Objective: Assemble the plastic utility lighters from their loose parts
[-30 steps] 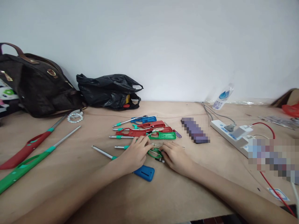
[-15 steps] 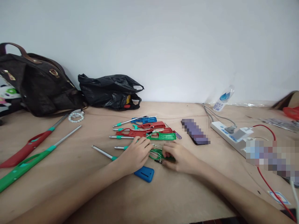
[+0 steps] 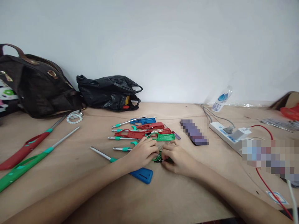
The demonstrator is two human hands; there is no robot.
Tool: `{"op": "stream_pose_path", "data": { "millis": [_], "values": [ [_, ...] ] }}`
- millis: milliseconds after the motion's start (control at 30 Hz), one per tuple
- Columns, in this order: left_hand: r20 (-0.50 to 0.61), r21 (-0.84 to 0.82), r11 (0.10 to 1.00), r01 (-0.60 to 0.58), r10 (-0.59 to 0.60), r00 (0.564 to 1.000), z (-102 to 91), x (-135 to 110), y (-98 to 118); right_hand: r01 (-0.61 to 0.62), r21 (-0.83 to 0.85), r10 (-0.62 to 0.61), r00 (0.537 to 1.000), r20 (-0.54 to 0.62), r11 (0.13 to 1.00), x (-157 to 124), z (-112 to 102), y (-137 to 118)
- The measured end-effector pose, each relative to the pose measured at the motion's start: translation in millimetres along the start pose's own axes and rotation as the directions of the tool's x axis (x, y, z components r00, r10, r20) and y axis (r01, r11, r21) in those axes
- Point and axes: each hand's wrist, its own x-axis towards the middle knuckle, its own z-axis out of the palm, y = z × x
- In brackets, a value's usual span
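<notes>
An opened green gas lighter [image 3: 157,158], with thin wires and a small black part showing, lies between my two hands. My left hand [image 3: 145,151] is closed over its left side, fingers curled down. From the right, my right hand [image 3: 177,157] closes on the lighter's other end, thumb and fingers pinched; the fingertips' exact hold is hidden. Beneath my left forearm lies a blue lighter [image 3: 143,175] with a metal tube. Just beyond my hands are opened lighters: a green shell [image 3: 166,137], red shells [image 3: 133,134] and a blue shell [image 3: 146,120].
Red [image 3: 25,150] and green [image 3: 28,168] whole lighters lie left, near a bead bracelet [image 3: 74,118]. A backpack [image 3: 44,87] and black plastic bag [image 3: 108,92] stand behind. Right are a blurred-out phone [image 3: 194,132], power strip [image 3: 225,137], red cable [image 3: 271,187] and bottle [image 3: 221,99].
My left hand has moved slightly right, closer to my right hand, covering more of the green lighter's wires. The whole view has shifted a little.
</notes>
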Motion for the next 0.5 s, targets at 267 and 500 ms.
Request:
{"op": "stream_pose_path", "data": {
  "millis": [267,500],
  "values": [
    [-0.020,-0.167,0.981,0.099,-0.104,0.994,-0.8,-0.5,-1.2,-0.030,0.111,0.034,0.999,-0.033,0.993,0.1,-3.1,1.1],
    [0.020,-0.305,0.946,0.110,-0.109,0.994,-1.5,1.0,-3.4,-0.055,0.161,0.063,0.997,-0.048,0.985,1.1,-3.4,2.5]
  ]
}}
